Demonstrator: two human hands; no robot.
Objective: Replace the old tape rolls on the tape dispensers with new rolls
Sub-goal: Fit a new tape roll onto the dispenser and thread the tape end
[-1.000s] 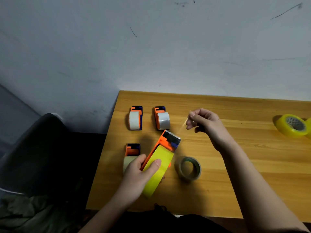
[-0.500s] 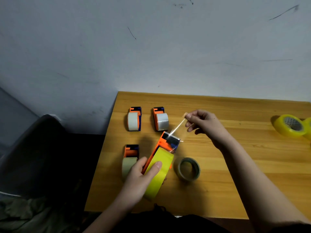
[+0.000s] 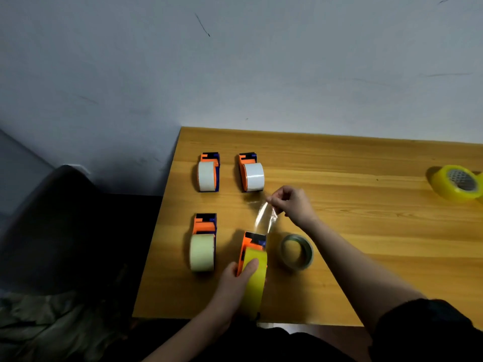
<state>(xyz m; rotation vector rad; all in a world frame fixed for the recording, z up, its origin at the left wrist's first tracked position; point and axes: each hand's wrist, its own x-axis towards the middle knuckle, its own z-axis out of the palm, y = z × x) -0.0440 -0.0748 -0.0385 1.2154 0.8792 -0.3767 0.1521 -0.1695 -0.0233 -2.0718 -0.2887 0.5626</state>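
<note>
My left hand (image 3: 235,280) grips an orange and blue tape dispenser (image 3: 252,244) loaded with a bright yellow roll (image 3: 254,280), near the table's front edge. My right hand (image 3: 292,202) pinches the end of a clear strip of tape (image 3: 265,218) that stretches up from the dispenser's cutter. A nearly used-up roll (image 3: 296,252) lies flat just right of that dispenser. Three more orange dispensers stand on the table: one with a pale green roll (image 3: 202,246) front left, and two with white rolls (image 3: 207,173) (image 3: 251,173) behind.
A full yellow tape roll (image 3: 456,182) lies at the right edge of the wooden table (image 3: 366,231). A grey wall stands behind the table. A dark chair (image 3: 65,218) and crumpled cloth (image 3: 52,325) are off the table's left side.
The dispenser in my left hand has swung from tilted to pointing straight away and moved nearer. My right hand still holds the pulled strip, now lower and closer to the cutter.
</note>
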